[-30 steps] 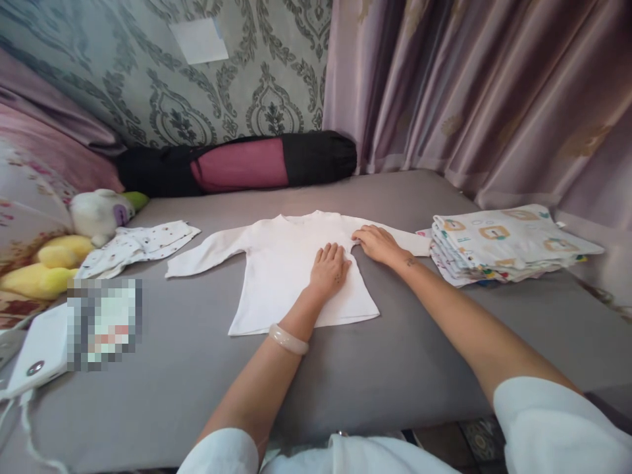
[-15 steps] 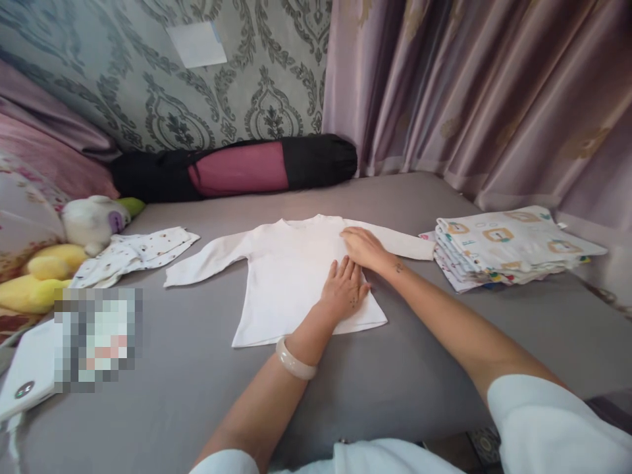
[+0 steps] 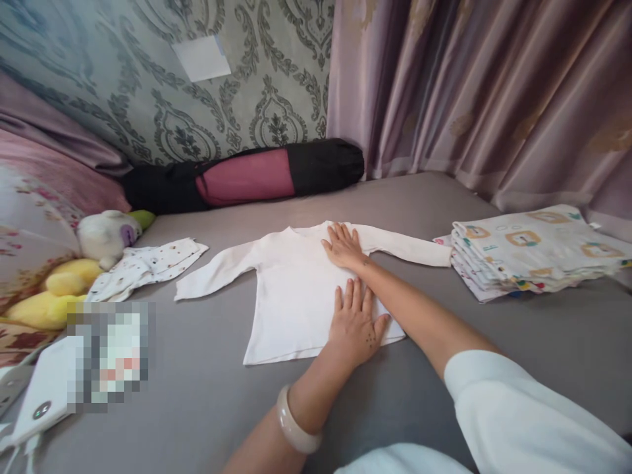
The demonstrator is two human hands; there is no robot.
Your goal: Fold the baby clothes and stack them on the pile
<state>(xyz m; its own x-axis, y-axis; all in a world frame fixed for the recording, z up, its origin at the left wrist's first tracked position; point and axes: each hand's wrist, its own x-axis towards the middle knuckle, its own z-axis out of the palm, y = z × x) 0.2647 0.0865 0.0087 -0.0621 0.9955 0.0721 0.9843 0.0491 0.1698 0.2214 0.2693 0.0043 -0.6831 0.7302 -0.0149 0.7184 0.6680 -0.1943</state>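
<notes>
A small white long-sleeved shirt [image 3: 291, 296] lies spread flat on the grey sheet, its sleeves stretched out to both sides. My left hand [image 3: 354, 322], with a pale bangle [image 3: 295, 421] on the wrist, rests open on the lower right part of the shirt, fingers spread. Farther up, near the collar and right shoulder, my right hand [image 3: 344, 247] presses flat on the cloth, also open. The right sleeve's cuff reaches the folded stack of printed cloths [image 3: 523, 247].
A black and maroon long bag [image 3: 247, 176] lies along the wall. To the left are a spotted garment [image 3: 153, 263], a white plush toy [image 3: 103, 237], a yellow plush [image 3: 59, 293] and a white device with cables [image 3: 49, 388]. Curtains [image 3: 419, 85] hang at the right.
My right hand has moved up and left toward the collar, its fingers now spread flat. The left hand's fingers have spread wider low on the shirt. The view has shifted slightly.
</notes>
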